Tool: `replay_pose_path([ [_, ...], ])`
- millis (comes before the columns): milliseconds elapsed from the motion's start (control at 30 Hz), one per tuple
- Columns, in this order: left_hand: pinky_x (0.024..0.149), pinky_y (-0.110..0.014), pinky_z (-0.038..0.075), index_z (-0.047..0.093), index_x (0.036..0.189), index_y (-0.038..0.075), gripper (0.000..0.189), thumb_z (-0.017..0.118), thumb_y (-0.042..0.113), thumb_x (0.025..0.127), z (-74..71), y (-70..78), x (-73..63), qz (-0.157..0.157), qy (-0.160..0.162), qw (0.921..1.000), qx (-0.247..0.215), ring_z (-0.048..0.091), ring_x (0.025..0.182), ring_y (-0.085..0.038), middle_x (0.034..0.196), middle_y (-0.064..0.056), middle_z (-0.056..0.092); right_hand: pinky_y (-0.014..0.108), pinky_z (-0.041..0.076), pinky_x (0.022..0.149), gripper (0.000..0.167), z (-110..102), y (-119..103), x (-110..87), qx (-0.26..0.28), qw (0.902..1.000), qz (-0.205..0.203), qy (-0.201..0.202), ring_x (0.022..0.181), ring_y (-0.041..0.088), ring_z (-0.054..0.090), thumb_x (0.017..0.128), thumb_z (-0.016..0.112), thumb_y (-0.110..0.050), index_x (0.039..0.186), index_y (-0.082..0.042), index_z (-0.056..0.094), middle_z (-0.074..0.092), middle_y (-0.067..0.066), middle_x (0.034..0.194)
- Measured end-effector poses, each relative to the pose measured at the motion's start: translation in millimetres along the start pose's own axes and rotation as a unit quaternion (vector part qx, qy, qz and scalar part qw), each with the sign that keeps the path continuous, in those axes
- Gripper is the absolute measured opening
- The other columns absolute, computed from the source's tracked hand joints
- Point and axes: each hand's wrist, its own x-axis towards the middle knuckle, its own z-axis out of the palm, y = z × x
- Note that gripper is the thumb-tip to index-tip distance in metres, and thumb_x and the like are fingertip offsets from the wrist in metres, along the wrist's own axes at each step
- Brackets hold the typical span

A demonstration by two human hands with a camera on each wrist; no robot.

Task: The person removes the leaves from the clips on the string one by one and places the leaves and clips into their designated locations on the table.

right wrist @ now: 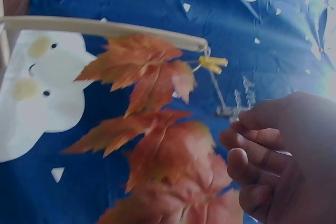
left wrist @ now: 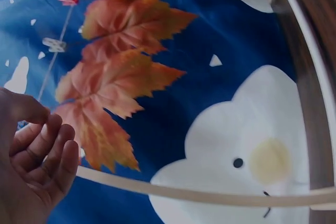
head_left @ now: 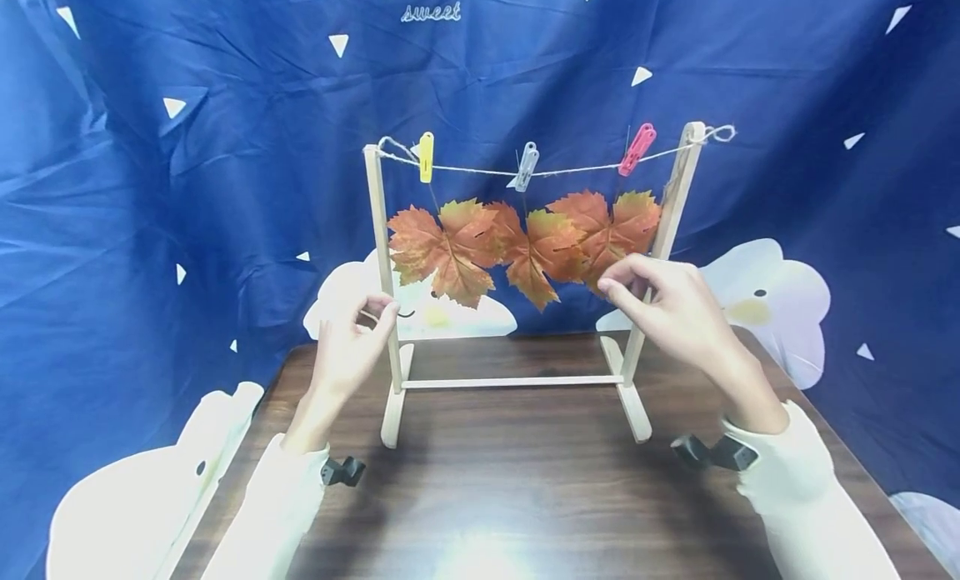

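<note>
Three orange-red maple leaves hang in a row: a left leaf (head_left: 450, 247), a middle leaf (head_left: 532, 255) and a right leaf (head_left: 607, 226). A yellow clothespin (head_left: 426, 157), a grey clothespin (head_left: 527, 167) and a pink clothespin (head_left: 637, 149) clip them to a string (head_left: 472, 171). The string runs between the posts of a wooden stand (head_left: 379, 222). My left hand (head_left: 351, 347) is beside the left post, fingers loosely curled and holding nothing. In front of the right leaf's lower edge hovers my right hand (head_left: 675, 309), also loosely curled; the right wrist view shows nothing in its fingers.
The stand's feet (head_left: 636, 413) rest on a dark wooden table (head_left: 487, 472), joined by a low crossbar (head_left: 510, 382). Behind it hangs a blue cloth (head_left: 247, 147) printed with white shapes. Each wrist wears a small dark camera.
</note>
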Motion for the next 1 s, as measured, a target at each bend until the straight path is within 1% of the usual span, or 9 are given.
replay_pose_path([
  [67,0.068,-0.013,0.052,0.075,0.099,0.002,0.006,0.076,0.006,0.095,1.3,5.0,5.7,0.010,0.005,0.9999,-0.011,0.064,0.075,-0.006,0.084,-0.013,0.075,0.020,0.040,0.059,0.004,0,-9,7.7,0.016,0.9998,0.009,-0.006,0.065,0.008,0.055,0.101,0.075,-0.025,0.100,-0.022,0.078,0.064,-0.007,0.074],
  [167,0.072,-0.013,0.053,0.076,0.100,0.000,0.008,0.077,0.006,0.095,4.0,12.1,12.7,0.020,0.009,0.9996,-0.017,0.064,0.075,-0.004,0.084,-0.015,0.076,0.022,0.041,0.058,0.005,0,-20,17.7,0.040,0.9990,0.012,-0.012,0.065,0.011,0.055,0.101,0.074,-0.025,0.102,-0.022,0.078,0.065,-0.006,0.075],
  [267,0.072,-0.014,0.052,0.076,0.100,0.001,0.010,0.076,0.010,0.096,6.5,18.8,17.6,0.014,0.011,0.9997,-0.015,0.064,0.074,-0.006,0.083,-0.013,0.075,0.021,0.042,0.059,0.005,2,-27,27.6,0.052,0.9985,-0.002,-0.014,0.066,0.012,0.055,0.102,0.074,-0.023,0.102,-0.020,0.078,0.065,-0.004,0.075],
  [433,0.071,-0.015,0.052,0.076,0.100,0.003,0.012,0.075,0.015,0.097,10.2,28.6,27.5,0.006,0.015,0.9998,-0.012,0.065,0.072,-0.011,0.083,-0.012,0.074,0.020,0.043,0.061,0.007,7,-35,44.4,0.046,0.9981,-0.038,-0.014,0.066,0.012,0.055,0.102,0.073,-0.021,0.102,-0.016,0.077,0.064,-0.003,0.074],
  [700,0.073,-0.016,0.051,0.076,0.101,0.004,0.013,0.074,0.017,0.098,14.7,38.7,44.6,0.004,0.025,0.9995,-0.021,0.065,0.075,-0.008,0.084,-0.011,0.076,0.021,0.046,0.064,0.010,13,-48,71.3,0.056,0.9959,-0.070,-0.010,0.070,0.012,0.059,0.103,0.072,-0.021,0.104,-0.013,0.077,0.068,-0.001,0.079],
  [800,0.073,-0.017,0.052,0.076,0.102,0.005,0.014,0.074,0.018,0.099,16.3,42.2,50.0,0.000,0.029,0.9991,-0.032,0.064,0.076,-0.009,0.084,-0.011,0.076,0.021,0.047,0.065,0.011,15,-54,81.1,0.066,0.9948,-0.076,-0.014,0.072,0.011,0.060,0.103,0.071,-0.021,0.104,-0.012,0.077,0.069,-0.001,0.080],
  [900,0.073,-0.018,0.052,0.076,0.102,0.005,0.014,0.073,0.018,0.099,17.9,44.9,55.6,-0.001,0.032,0.9984,-0.047,0.065,0.076,-0.011,0.084,-0.011,0.074,0.022,0.047,0.066,0.011,16,-59,89.9,0.075,0.9945,-0.071,-0.018,0.075,0.010,0.060,0.104,0.070,-0.022,0.105,-0.013,0.077,0.070,-0.001,0.083],
  [1000,0.072,-0.019,0.050,0.075,0.101,0.005,0.012,0.073,0.017,0.099,19.8,47.0,62.2,0.005,0.034,0.9977,-0.059,0.064,0.076,-0.012,0.083,-0.010,0.073,0.023,0.046,0.068,0.012,18,-65,100.2,0.080,0.9942,-0.069,-0.018,0.077,0.010,0.060,0.104,0.070,-0.021,0.106,-0.012,0.077,0.071,0.001,0.085],
])
